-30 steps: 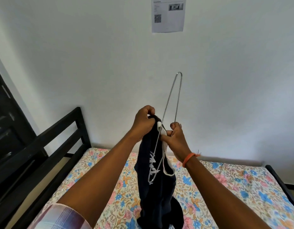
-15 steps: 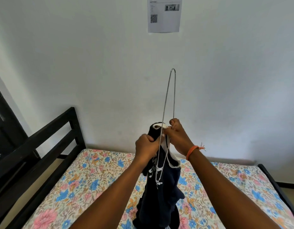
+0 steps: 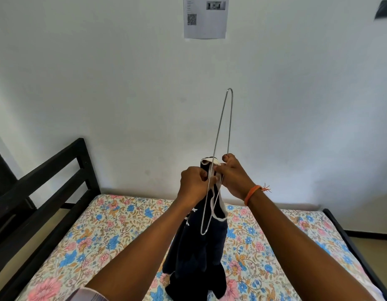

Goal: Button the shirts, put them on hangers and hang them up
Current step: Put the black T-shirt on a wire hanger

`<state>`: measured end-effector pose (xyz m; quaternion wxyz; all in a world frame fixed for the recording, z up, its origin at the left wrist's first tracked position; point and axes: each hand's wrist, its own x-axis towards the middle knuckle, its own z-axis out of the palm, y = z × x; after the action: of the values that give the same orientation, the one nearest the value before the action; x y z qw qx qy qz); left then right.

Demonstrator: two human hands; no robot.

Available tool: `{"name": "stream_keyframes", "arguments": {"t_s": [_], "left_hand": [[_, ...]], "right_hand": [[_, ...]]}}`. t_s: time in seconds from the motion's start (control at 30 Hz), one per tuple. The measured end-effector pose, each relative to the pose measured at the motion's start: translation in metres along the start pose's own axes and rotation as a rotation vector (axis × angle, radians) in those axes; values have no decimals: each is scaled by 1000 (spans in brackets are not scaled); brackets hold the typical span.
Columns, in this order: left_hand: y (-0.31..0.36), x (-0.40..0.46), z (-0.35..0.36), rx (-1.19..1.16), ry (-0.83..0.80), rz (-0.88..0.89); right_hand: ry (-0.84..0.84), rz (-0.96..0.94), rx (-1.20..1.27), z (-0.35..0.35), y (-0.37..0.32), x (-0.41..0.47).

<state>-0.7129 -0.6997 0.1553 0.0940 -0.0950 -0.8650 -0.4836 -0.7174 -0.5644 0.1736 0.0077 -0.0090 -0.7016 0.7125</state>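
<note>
Here, mid-frame above the floral bed point(image 3: 114, 233): left hand point(image 3: 193, 184) curled round the dark shirt point(image 3: 199, 246) just under its white-trimmed collar, fingers closed on the cloth. Right hand point(image 3: 234, 178) immediately at 3 o'clock of the left, touching or nearly so, pinching the wire hanger point(image 3: 223, 135) and the collar edge together; an orange wristband point(image 3: 252, 193) on that wrist.

Hanger seen almost edge-on, a narrow loop with its long axis close to upright, leaning slightly toward 1 o'clock. Upper bend high at 12 o'clock above both hands against the white wall point(image 3: 101, 83); lower bend dangling at 6 o'clock below the knuckles, lying in front of the shirt's chest. Shirt hanging limp from the collar straight down at 6 o'clock, hem bunched over the bedspread. Whether the wire passes inside the neck opening or only rests against it: cannot tell, hidden by the fingers.

Judged step: threading the hanger into the shirt through the neck. Turning point of the coming move: wire axis and shirt axis run nearly parallel, so one shoulder arm probably needs tipping toward 9 or 3 o'clock to seat in a sleeve shoulder. Right hand nearer the wire, left nearer the cloth.

Black bed frame point(image 3: 57, 170) at 9 o'clock; printed sheet point(image 3: 205, 18) on the wall at 12 o'clock.
</note>
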Motion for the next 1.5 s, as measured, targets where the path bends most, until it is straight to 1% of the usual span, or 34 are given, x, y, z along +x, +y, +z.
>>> {"name": "stream_keyframes", "arguments": {"t_s": [0.07, 0.2, 0.3, 0.33, 0.37, 0.43, 0.47, 0.5, 0.57, 0.63, 0.67, 0.73, 0.77, 0.83, 0.9, 0.93, 1.0, 1.03, 1.1, 1.2, 1.3, 1.37, 1.43, 1.5], "left_hand": [[-2, 0, 1, -35, -10, 0], [-8, 7, -2, 19, -60, -6], [-15, 12, -1, -23, -47, -93], [-18, 14, 0, -89, -32, -165], [-20, 16, 0, -213, -20, -272], [-19, 15, -5, -488, 1, -492], [-15, 13, -10, -572, 16, -551], [-13, 12, -14, -607, 32, -583], [-12, 11, -15, -636, 29, -603], [-5, 8, -9, -620, 12, -578], [-4, 8, -6, -597, -18, -557], [0, 8, -1, -530, -73, -506], [1, 7, 1, -485, -84, -478], [0, 7, 5, -406, -75, -417], [0, 6, 8, -338, -57, -381], [1, 4, 10, -315, -55, -357], [5, -1, 12, -276, -58, -312], [7, -3, 13, -257, -59, -300], [9, -5, 14, -250, -59, -298], [9, -6, 8, -275, -30, -362], [11, -7, 0, -364, -30, -455], [12, -7, -3, -443, -16, -498], [13, -3, -5, -528, 32, -512], [14, 3, -7, -588, 112, -493]], "right_hand": [[-21, 12, 37, -2, 3, 0], [-39, 35, 70, -7, 10, -2], [-39, 44, 136, -11, 10, -2], [-25, 38, 132, -12, 8, -3], [9, 28, 82, -16, 7, -2], [91, -2, -112, -28, 3, 0], [113, -5, -200, -36, 2, -1], [115, 13, -263, -45, 3, -1], [75, 78, -302, -59, 5, -4], [48, 112, -390, -64, 8, -8], [62, 98, -460, -63, 7, -9], [186, 11, -534, -60, 7, -5], [278, -43, -513, -60, 7, 0], [480, -132, -393, -59, 2, 8], [642, -140, -149, -54, -4, 14], [697, -127, -16, -51, -8, 16], [798, -112, 152, -44, -13, 22], [853, -122, 155, -41, -13, 25], [910, -150, 166, -36, -11, 29], [971, -160, 146, -30, -4, 29], [998, -193, 47, -24, 6, 23], [951, -199, 6, -13, 14, 16], [831, -186, -87, 4, 26, 7], [662, -167, -228, 21, 43, -5]]}}
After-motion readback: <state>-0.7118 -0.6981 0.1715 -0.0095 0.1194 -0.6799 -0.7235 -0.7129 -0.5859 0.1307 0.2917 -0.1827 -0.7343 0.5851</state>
